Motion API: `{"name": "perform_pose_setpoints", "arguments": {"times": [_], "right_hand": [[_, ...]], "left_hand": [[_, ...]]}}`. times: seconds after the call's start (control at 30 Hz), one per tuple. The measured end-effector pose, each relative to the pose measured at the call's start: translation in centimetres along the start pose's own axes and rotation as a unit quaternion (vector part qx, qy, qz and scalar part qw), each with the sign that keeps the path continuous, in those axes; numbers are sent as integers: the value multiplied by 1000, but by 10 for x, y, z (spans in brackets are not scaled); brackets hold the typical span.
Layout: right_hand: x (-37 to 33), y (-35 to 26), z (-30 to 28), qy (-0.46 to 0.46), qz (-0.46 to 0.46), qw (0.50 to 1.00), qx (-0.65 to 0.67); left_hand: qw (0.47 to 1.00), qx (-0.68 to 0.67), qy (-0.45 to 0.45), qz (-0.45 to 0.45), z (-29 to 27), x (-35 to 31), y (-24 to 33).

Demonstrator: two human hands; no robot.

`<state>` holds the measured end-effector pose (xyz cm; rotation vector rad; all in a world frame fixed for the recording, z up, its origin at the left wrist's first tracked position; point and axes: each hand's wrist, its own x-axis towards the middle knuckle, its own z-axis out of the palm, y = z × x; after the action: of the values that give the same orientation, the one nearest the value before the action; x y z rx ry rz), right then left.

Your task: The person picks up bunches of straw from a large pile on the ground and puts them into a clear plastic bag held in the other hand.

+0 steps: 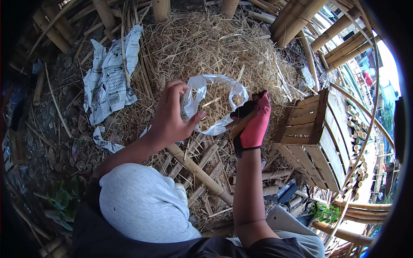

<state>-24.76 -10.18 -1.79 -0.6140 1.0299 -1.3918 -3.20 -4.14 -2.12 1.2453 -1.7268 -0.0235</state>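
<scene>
A crumpled loop of clear plastic film (197,81) hangs or lies over the straw in front of me; I cannot tell whether it touches the straw. My left hand (172,109), bare, is at the loop's left side. Its fingers are bent and the thumb stands well apart from them, over the film. On the other side my right hand (254,122) wears a pink and black glove. Its fingers are closed towards the thumb, where the film's right edge meets them. The exact grip is partly hidden by the glove.
Dry straw (202,47) covers the ground ahead. Torn newspaper (109,81) lies at the left. A slatted wooden crate (314,137) stands at the right, beside stacked bamboo poles (356,142). One bamboo pole (200,174) slants below my hands. Bamboo posts (161,9) border the far side.
</scene>
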Motion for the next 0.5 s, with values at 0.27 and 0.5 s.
{"name": "perform_pose_setpoints", "arguments": {"times": [0.27,0.5], "right_hand": [[36,52,20,-68,-114,989,-60],[47,98,15,-156,-277,924,-212]], "left_hand": [[959,-92,-143,-227,17,-13,-25],[923,-293,-15,-250,27,-19,-34]]}}
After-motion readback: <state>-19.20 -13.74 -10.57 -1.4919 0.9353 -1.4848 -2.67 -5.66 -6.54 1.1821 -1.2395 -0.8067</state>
